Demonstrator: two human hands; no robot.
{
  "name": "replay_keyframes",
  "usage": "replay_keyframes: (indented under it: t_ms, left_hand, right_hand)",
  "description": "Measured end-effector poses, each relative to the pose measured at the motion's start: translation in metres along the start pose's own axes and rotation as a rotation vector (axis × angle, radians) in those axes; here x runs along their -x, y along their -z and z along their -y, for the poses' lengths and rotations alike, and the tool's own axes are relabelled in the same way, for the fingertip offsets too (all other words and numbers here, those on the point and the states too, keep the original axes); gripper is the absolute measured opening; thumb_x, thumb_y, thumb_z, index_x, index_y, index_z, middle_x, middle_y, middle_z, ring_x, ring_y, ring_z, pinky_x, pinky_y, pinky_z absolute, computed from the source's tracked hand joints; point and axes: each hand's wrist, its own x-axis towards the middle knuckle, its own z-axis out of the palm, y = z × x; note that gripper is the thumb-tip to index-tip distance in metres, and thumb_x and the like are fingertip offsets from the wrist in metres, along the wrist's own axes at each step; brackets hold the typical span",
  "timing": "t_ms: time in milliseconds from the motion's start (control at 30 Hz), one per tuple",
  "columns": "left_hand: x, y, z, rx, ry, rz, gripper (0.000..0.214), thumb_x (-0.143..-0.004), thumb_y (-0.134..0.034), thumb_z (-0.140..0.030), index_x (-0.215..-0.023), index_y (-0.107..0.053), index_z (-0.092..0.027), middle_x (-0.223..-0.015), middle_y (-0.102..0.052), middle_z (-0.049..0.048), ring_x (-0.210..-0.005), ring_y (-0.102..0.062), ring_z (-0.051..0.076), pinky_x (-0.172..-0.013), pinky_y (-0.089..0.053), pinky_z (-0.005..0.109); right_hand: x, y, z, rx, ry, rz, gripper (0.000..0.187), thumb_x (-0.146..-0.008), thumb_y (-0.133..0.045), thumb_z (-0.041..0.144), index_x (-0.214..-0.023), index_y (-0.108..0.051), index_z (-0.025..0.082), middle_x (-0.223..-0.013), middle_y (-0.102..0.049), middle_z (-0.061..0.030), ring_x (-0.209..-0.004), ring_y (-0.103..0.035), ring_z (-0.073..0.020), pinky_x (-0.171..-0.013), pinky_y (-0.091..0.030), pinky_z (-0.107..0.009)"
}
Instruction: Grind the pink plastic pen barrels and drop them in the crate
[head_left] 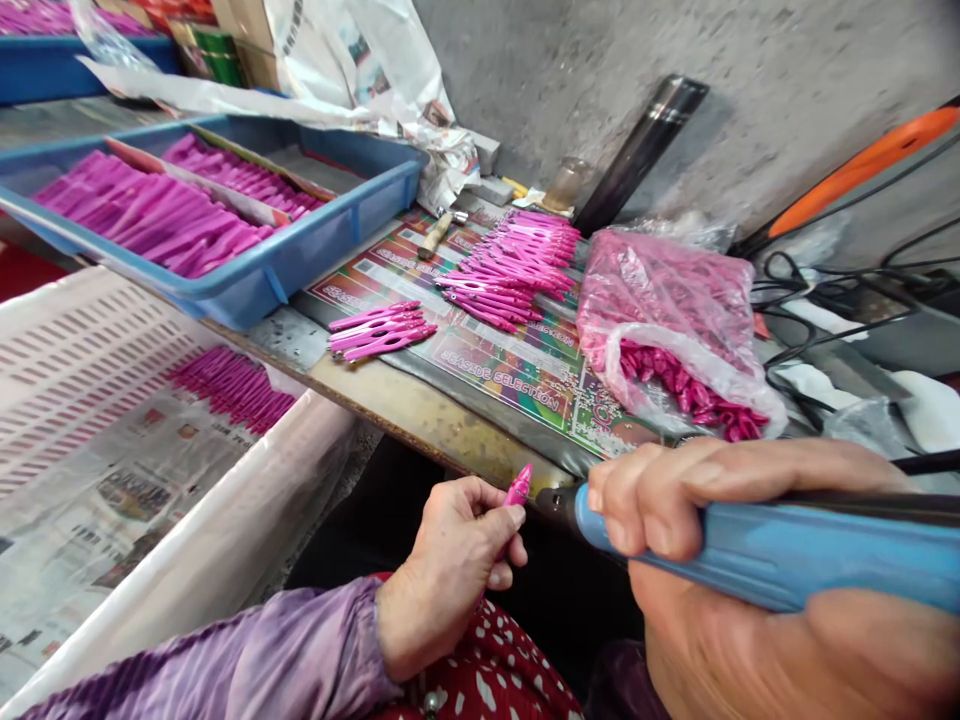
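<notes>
My left hand (461, 565) pinches a small pink pointed piece (519, 487) between thumb and fingers, tip upward. Its lower part is hidden in my fingers. My right hand (675, 500) is wrapped round a blue electric screwdriver (750, 550), its black nose pointing left just beside the piece. Whether nose and piece touch is unclear. Beyond, on the bench, lie a short row of slim pink pieces (382, 330) and a larger pile of similar pieces (517, 265). To the right, a clear plastic bag (675, 270) spills small pink parts (690, 385) from its mouth.
A blue tray (255, 290) of pink pieces stands at left on the bench. Below it is a white perforated crate (90, 360) lined with newspaper. A black cylinder (637, 160), an orange-handled tool (862, 170) and tangled black cables (810, 330) sit near the wall.
</notes>
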Motion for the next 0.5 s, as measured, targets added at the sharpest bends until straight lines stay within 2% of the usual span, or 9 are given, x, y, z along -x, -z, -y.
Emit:
replay_keyframes:
  t_ms: [167, 333, 433, 500]
  left_hand:
    - [0.0016, -0.0020, -0.0012, 0.006, 0.018, -0.020, 0.016, -0.087, -0.062, -0.013, -0.072, -0.056, -0.015, -0.049, -0.056, -0.0022, -0.038, -0.040, 0.004, -0.041, -0.025, 0.016]
    - [0.0017, -0.0026, -0.0031, 0.030, 0.030, -0.024, 0.019, -0.083, -0.068, -0.014, -0.069, -0.054, -0.016, -0.046, -0.055, -0.0021, -0.038, -0.039, 0.004, -0.040, -0.024, 0.016]
    - [-0.0007, -0.0015, -0.0018, 0.041, 0.013, -0.013, 0.023, -0.078, -0.076, -0.019, -0.070, -0.055, -0.016, -0.046, -0.055, -0.0024, -0.038, -0.039, 0.004, -0.040, -0.023, 0.016]
    - [-0.0018, -0.0011, -0.0007, 0.035, 0.005, -0.009, 0.026, -0.077, -0.079, -0.022, -0.070, -0.054, -0.016, -0.047, -0.055, -0.0025, -0.038, -0.039, 0.004, -0.040, -0.023, 0.016]
  right_hand:
    - [-0.0034, -0.0041, -0.0032, -0.013, 0.010, 0.007, 0.046, -0.087, -0.065, 0.072, -0.083, -0.072, 0.026, -0.053, -0.054, 0.0039, -0.043, -0.052, -0.0164, -0.047, -0.045, -0.036]
    - [-0.0005, -0.0073, 0.0002, 0.046, -0.045, -0.111, 0.052, -0.087, -0.060, 0.076, -0.077, -0.068, 0.025, -0.054, -0.052, 0.0031, -0.045, -0.049, -0.0164, -0.049, -0.045, -0.037]
    - [0.0005, -0.0033, 0.0019, 0.057, -0.043, -0.123, 0.049, -0.082, -0.068, 0.074, -0.076, -0.067, 0.026, -0.053, -0.053, 0.0037, -0.045, -0.050, -0.0167, -0.050, -0.046, -0.038]
    - [0.0002, 0.0014, 0.0021, 0.046, -0.027, -0.073, 0.042, -0.086, -0.069, 0.068, -0.080, -0.070, 0.027, -0.054, -0.056, 0.0032, -0.046, -0.051, -0.0168, -0.051, -0.047, -0.038]
